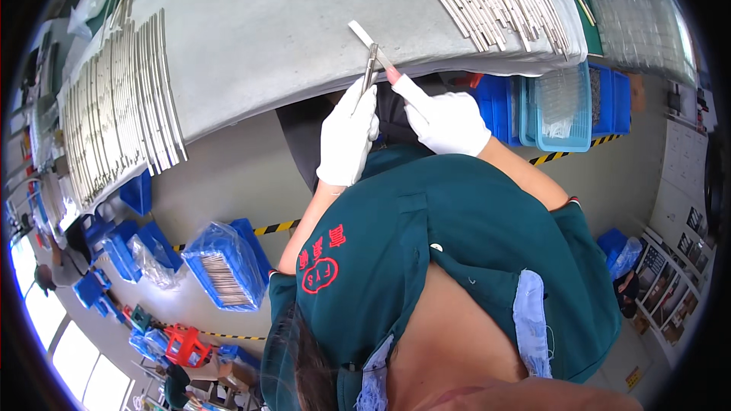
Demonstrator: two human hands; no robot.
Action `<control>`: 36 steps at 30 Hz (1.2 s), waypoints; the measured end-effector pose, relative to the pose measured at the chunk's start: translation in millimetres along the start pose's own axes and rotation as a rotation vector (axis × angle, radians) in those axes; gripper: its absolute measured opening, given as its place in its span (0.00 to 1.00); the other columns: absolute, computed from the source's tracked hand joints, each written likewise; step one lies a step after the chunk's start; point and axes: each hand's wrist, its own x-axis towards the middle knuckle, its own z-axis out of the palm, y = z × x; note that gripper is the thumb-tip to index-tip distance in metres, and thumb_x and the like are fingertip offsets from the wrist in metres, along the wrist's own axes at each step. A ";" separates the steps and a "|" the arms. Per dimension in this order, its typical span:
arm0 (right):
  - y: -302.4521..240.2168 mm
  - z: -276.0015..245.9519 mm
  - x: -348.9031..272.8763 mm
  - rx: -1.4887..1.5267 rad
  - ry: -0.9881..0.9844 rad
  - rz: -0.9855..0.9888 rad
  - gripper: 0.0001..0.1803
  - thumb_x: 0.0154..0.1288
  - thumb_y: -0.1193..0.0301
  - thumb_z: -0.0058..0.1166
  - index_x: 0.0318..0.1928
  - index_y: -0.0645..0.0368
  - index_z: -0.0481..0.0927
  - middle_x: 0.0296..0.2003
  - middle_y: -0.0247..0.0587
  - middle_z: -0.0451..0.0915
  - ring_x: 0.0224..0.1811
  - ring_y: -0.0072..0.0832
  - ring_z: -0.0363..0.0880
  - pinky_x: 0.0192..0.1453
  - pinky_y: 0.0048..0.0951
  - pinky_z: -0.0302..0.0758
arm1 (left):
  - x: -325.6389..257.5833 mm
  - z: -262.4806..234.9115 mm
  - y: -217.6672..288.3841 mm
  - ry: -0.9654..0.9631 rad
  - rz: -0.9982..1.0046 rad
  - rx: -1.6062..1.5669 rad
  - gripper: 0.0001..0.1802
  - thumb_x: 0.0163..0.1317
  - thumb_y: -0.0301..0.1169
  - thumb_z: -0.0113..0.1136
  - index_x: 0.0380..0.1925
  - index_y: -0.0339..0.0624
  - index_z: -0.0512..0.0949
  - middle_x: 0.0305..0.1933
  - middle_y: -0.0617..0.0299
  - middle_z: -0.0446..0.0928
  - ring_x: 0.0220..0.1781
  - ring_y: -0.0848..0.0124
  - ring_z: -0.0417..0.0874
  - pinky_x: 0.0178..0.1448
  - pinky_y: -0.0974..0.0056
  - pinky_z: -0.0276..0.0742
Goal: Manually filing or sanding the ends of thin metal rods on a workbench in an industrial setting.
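My left hand point(349, 133), in a white glove, is closed round a slim silvery metal rod point(370, 68) that points up and away from me over the table's front edge. My gloved right hand point(451, 120) pinches a flat white strip point(362, 34), with a bare fingertip showing past the glove. The strip slants up to the left and crosses the rod's upper end; whether the two touch I cannot tell. The lower part of the rod is hidden in the left glove.
The table point(266, 30) has a pale cover. Rows of metal rods point(122, 99) lie at its left, and more rods point(495, 0) at the far right. Blue bins point(499, 110) and a light-blue basket point(563, 118) stand right; a plastic-wrapped blue crate point(225, 266) is on the floor left.
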 end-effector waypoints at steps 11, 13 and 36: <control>-0.1 -8.0 3.8 -0.056 -0.045 -0.014 0.35 0.60 0.70 0.44 0.69 0.49 0.53 0.13 0.37 0.73 0.13 0.34 0.72 0.20 0.34 0.69 | -3.1 1.2 4.8 -0.016 -0.026 -0.025 0.17 0.65 0.30 0.53 0.52 0.36 0.74 0.20 0.71 0.67 0.18 0.85 0.61 0.22 0.76 0.56; -1.0 -4.7 11.0 -0.070 0.005 -0.023 0.33 0.59 0.70 0.46 0.67 0.50 0.57 0.11 0.36 0.72 0.12 0.33 0.71 0.19 0.33 0.67 | -3.4 0.9 5.5 -0.022 -0.029 -0.039 0.17 0.65 0.30 0.53 0.52 0.36 0.74 0.20 0.71 0.67 0.18 0.85 0.61 0.22 0.76 0.56; 20.3 -21.8 2.8 -0.127 -0.060 -0.151 0.33 0.59 0.68 0.49 0.66 0.40 0.61 0.11 0.35 0.70 0.11 0.32 0.70 0.18 0.32 0.66 | 10.0 -27.6 29.3 -0.188 -0.038 0.380 0.18 0.64 0.34 0.53 0.51 0.37 0.75 0.21 0.68 0.69 0.19 0.81 0.65 0.25 0.73 0.62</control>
